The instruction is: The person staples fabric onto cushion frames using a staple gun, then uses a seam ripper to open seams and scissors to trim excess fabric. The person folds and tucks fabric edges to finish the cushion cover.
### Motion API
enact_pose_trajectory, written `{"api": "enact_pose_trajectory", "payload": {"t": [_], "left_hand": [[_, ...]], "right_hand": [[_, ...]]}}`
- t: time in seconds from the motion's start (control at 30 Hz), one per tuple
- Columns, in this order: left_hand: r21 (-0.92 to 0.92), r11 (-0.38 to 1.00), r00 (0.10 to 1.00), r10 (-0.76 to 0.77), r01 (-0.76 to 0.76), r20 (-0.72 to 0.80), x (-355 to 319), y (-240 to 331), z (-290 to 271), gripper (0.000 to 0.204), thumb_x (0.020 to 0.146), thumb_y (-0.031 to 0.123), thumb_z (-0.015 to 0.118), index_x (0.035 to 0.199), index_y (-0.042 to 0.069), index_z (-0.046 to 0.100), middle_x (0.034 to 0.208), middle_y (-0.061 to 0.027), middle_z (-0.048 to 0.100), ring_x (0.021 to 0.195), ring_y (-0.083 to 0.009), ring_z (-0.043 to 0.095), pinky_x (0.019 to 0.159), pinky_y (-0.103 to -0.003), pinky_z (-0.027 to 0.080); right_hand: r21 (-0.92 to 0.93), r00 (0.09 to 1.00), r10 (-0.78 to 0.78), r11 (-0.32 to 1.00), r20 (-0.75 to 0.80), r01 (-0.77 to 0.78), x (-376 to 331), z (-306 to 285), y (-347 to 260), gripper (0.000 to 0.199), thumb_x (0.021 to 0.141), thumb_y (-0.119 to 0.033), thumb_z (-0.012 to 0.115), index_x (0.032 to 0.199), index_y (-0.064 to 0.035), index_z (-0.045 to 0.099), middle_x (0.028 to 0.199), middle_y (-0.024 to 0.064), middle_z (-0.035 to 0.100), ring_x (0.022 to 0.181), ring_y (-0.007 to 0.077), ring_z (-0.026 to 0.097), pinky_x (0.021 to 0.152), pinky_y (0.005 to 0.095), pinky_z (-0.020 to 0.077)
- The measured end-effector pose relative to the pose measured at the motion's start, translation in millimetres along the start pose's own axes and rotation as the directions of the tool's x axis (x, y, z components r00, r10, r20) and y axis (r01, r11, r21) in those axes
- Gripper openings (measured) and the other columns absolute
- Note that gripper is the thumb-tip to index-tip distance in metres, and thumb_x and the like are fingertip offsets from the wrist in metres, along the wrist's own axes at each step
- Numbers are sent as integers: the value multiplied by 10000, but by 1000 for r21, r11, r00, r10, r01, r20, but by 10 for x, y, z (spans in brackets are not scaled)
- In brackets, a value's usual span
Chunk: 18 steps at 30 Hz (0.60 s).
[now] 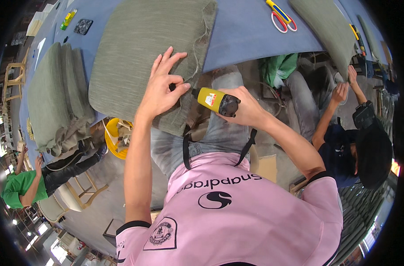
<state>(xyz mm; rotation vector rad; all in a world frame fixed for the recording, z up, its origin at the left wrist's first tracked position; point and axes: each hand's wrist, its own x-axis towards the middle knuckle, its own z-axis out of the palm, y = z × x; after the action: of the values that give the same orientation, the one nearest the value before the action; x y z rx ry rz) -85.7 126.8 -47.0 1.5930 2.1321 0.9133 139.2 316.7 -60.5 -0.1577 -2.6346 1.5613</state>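
A grey-green upholstered seat cushion [140, 48] lies on the blue table [246, 31], its near corner hanging over the edge. My left hand [163, 84] presses flat on that corner, pinching the fabric fold with thumb and forefinger. My right hand [246, 106] grips a yellow and black staple gun [216, 101], whose nose points left at the cushion's edge beside my left thumb. Loose fabric threads hang along the cushion's right side.
A stack of similar cushions [56, 97] lies at the left. Yellow and red scissors [281, 17] and another cushion [330, 26] rest at the far right. A person in dark blue [343, 150] works to my right; another in green [22, 188] sits lower left by a yellow bucket [113, 139].
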Motion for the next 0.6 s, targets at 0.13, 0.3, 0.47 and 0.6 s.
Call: {"api": "enact_pose_trajectory", "payload": {"t": [0.13, 0.3, 0.47, 0.6], "left_hand": [[19, 1000, 1000, 7, -7, -19, 3, -19, 40, 268, 875, 185, 793, 706, 9, 681, 1683, -125, 509, 1675, -385, 255, 1376, -551, 102], [141, 988, 994, 70, -57, -88, -21, 35, 80, 284, 945, 204, 753, 758, -2, 695, 1604, -149, 589, 1646, -391, 336, 1346, -522, 217], [-186, 954, 959, -260, 236, -117, -90, 140, -359, 294, 1035, 256, 683, 882, 22, 772, 1077, -143, 778, 1195, -376, 694, 1041, -465, 507], [281, 953, 978, -155, 112, 136, -91, 460, -340, 443, 1044, 398, 685, 824, 14, 717, 841, -131, 693, 899, -282, 696, 860, -444, 497]], "right_hand": [[-11, 995, -35, 999, -97, 34, -20, 29, -116, 282, 778, -103, 845, 1019, -8, 732, 893, 233, 750, 865, 471, 720, 729, 480, 569], [-5, 996, 93, 996, -5, -93, -28, 193, 104, 257, 815, -118, 841, 1015, 3, 734, 884, 225, 751, 858, 461, 726, 732, 463, 573], [55, 979, -23, 998, -202, 35, -298, 192, -26, 246, 854, -134, 845, 1021, 13, 739, 869, 217, 747, 835, 459, 718, 741, 440, 581], [74, 989, 75, 995, -128, -66, -413, 197, 55, 239, 847, -120, 838, 1026, 11, 749, 878, 222, 749, 839, 475, 703, 735, 447, 577]]}}
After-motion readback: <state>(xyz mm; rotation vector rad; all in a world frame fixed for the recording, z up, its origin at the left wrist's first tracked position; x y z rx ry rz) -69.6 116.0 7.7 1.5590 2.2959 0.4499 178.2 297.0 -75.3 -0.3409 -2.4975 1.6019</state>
